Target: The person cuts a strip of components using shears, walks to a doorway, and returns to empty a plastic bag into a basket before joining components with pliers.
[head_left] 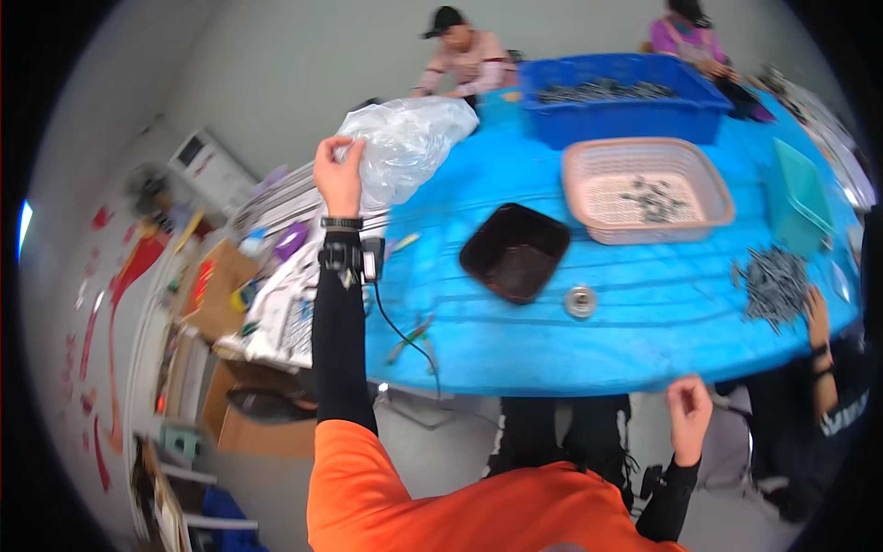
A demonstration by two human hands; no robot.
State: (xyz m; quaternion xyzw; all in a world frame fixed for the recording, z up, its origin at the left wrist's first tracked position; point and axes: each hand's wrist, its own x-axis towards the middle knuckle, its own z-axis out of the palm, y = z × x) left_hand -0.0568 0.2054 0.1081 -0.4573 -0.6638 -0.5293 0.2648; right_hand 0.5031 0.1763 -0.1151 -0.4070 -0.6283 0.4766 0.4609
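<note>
My left hand [339,177] is raised over the far left part of the table, thumb and fingers pinched at the edge of a clear plastic bag [409,143]. The bag looks crumpled and puffed out. My right hand [688,419] hovers by the table's near edge with its fingers curled in; whatever they may hold is hidden. Between the hands, on the blue table cover [478,340], stand a dark square tub [515,253] and a small round metal piece [580,302]. Green-handled tools [409,340] lie near the left edge.
A pink basket [648,230] holds some small grey pieces. Behind it, a large blue bin [625,120] contains many more. At right are a teal bin [796,198] and a grey pile [775,287], where another person's hand [817,317] rests. Two other people sit across the table.
</note>
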